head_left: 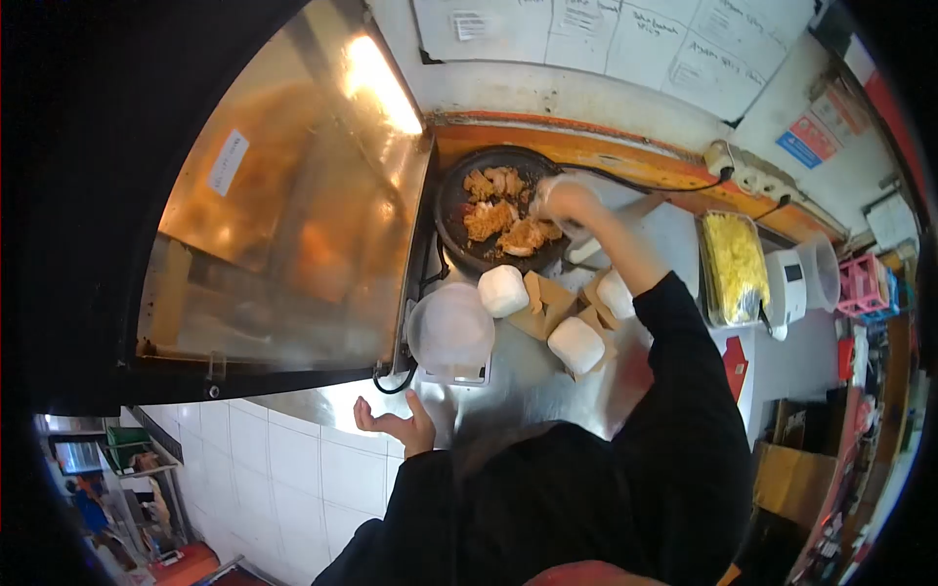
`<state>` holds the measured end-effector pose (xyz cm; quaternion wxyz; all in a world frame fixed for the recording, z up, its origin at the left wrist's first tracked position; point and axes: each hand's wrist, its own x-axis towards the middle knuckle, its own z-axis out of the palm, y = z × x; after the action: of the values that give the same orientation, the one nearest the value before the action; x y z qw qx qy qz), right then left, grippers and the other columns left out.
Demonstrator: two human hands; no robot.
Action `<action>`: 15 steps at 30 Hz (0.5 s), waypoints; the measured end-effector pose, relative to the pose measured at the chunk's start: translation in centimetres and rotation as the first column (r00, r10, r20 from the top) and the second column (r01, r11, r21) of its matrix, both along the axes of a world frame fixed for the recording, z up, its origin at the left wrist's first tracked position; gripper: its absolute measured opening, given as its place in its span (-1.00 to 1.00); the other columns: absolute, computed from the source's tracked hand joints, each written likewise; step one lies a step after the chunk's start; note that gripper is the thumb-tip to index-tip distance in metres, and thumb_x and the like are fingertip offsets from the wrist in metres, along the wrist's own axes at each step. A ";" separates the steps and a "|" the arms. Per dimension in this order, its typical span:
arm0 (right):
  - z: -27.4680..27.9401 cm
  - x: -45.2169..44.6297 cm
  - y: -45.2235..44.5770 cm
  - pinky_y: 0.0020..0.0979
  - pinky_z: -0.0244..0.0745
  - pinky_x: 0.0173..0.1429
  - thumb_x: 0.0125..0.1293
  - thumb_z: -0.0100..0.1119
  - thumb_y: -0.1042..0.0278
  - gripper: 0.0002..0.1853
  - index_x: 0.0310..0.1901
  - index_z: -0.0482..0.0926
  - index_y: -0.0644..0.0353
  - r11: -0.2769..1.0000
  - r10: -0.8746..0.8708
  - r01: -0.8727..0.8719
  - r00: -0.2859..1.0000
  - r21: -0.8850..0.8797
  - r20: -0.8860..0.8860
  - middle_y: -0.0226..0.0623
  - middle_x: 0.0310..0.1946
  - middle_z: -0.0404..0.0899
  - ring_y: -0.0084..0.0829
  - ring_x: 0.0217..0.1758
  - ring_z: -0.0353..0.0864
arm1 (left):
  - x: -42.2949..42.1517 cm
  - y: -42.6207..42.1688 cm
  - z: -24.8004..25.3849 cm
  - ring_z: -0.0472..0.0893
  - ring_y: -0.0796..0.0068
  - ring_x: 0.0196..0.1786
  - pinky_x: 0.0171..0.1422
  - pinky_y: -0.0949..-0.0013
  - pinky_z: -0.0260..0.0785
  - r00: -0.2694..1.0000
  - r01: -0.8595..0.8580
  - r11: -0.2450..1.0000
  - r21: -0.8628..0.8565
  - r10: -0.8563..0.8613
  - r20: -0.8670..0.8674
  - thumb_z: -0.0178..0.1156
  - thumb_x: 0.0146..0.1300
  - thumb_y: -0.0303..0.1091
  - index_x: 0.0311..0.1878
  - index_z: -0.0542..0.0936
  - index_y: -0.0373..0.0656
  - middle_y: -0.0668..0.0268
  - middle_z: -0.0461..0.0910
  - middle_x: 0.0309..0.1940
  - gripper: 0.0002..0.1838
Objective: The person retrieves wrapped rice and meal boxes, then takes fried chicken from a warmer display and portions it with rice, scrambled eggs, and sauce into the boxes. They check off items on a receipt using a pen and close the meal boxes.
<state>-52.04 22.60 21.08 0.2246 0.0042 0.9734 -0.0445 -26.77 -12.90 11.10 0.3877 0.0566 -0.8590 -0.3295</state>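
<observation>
Several pieces of fried chicken point(490, 222) lie in a dark round stone dish point(456, 241). At the dish's right edge is my right hand point(572, 203), its fingers wrapped round a clear plastic thing, blurred, perhaps a container or bag. My left hand point(399, 422) is held low at the counter's front edge, fingers apart, with nothing in it. Above it, a translucent round bowl point(450, 330) sits on a scale. White rice mounds point(576, 345) rest in brown paper wraps point(543, 307) right of the bowl.
A glass-fronted warming cabinet point(283, 225) fills the left. On the right are a tray of yellow shredded food point(731, 262), a white scale point(786, 285) and a red packet point(735, 365). A black cable runs along the back wall to sockets point(747, 179).
</observation>
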 end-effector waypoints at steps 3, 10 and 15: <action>5.5 1.4 -0.9 -0.15 0.47 0.04 0.19 0.02 0.06 -0.48 0.11 0.44 0.22 0.906 -0.305 0.201 0.920 -0.372 -0.246 0.10 -0.15 0.60 0.00 -0.08 0.61 | 0.4 -0.4 -0.1 0.08 0.17 0.27 0.37 0.07 -0.11 0.999 -0.017 0.999 -0.035 0.019 0.032 0.26 0.06 -0.40 0.29 -0.02 -0.32 0.07 0.01 0.21 -0.18; -2.4 -5.4 -1.0 -0.25 0.46 0.12 0.14 0.15 0.05 -0.42 0.24 0.39 -0.11 0.863 0.395 -0.465 0.864 0.197 0.311 -0.23 0.09 0.55 -0.16 0.16 0.50 | 0.0 -1.0 1.2 0.06 0.15 0.28 0.37 0.08 -0.14 0.998 -0.060 0.997 0.043 0.059 0.021 0.24 0.08 -0.40 0.24 0.00 -0.33 0.02 0.01 0.19 -0.24; -2.5 -3.5 1.0 -0.17 0.52 -0.07 0.22 0.07 0.25 -0.50 0.22 0.37 -0.33 0.986 -0.154 0.167 0.924 0.009 -0.349 -0.12 -0.25 0.63 -0.13 -0.16 0.65 | 0.6 -2.2 1.1 0.06 0.24 0.28 0.39 0.10 -0.14 0.989 -0.143 0.987 0.073 0.139 0.055 0.24 0.04 -0.49 0.26 -0.02 -0.31 0.10 0.00 0.22 -0.21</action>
<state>-55.52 23.63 18.56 0.0448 0.0802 0.9948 -0.0441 -26.19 -15.08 12.17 0.3860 0.1405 -0.8489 -0.3326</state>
